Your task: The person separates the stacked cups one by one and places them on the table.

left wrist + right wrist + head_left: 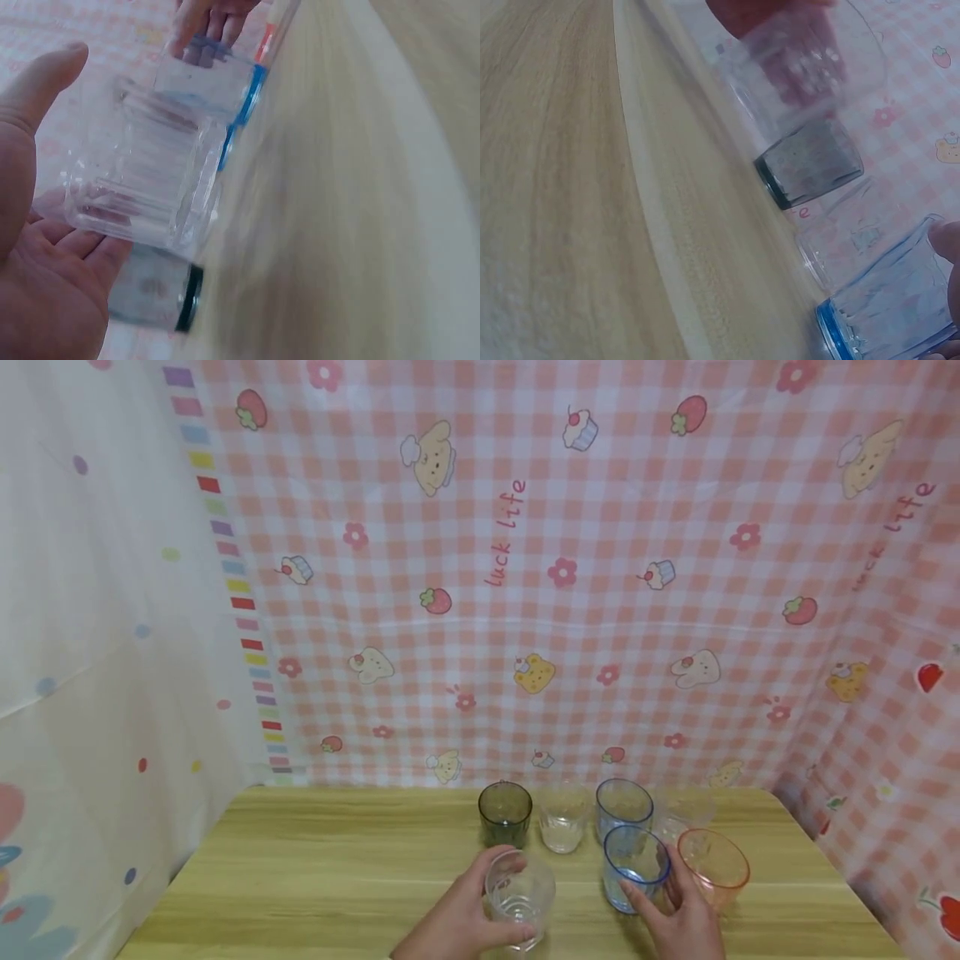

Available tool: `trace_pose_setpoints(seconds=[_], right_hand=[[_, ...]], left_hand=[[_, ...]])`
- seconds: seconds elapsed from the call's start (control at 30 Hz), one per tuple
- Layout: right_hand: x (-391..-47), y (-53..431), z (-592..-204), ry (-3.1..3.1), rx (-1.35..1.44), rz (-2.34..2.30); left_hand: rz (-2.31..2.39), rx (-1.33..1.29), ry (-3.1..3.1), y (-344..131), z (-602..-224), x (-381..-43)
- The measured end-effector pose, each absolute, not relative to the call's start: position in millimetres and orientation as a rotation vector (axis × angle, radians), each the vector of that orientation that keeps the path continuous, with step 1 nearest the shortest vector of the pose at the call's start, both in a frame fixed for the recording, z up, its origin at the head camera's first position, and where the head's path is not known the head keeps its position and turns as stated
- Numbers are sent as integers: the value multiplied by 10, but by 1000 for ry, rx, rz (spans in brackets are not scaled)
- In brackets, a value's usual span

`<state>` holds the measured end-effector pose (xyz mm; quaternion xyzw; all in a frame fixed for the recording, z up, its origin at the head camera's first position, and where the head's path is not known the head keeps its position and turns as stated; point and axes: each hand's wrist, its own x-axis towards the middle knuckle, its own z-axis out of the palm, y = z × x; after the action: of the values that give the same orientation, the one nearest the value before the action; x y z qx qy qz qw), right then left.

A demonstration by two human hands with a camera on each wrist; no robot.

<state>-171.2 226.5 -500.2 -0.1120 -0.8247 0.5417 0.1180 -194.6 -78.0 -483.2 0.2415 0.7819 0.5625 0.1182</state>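
My left hand (474, 906) holds a clear glass (522, 893), thumb on the near side and fingers on the far side. In the left wrist view, this clear glass (142, 165) lies between thumb and fingers. To the right, my right hand (682, 917) grips a blue-tinted glass (628, 868) between thumb and fingers. In the right wrist view the blue glass (900, 292) is partly cut off, with a fingertip at its rim. An orange-rimmed glass (716, 868) stands right beside the right hand.
Behind the hands stand a dark grey-green glass (505, 814), another clear glass (562, 827) and a second blue-rimmed glass (624, 802). A faint clear glass (686, 810) is partly hidden behind the right hand. The wooden table (315, 860) meets a pink checked cloth (480, 635) at the back.
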Motion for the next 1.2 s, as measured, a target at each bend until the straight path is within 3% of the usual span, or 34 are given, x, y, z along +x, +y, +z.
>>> trace_pose_setpoints(seconds=[0.5, 1.2], right_hand=[[-1711, 2276, -5018, -2379, -291, 1615], [-1702, 2286, -5012, -2392, -312, 1650]], left_hand=[[1597, 704, 2467, -266, -4808, -2109], [1580, 664, 2452, -45, -4966, -2215]])
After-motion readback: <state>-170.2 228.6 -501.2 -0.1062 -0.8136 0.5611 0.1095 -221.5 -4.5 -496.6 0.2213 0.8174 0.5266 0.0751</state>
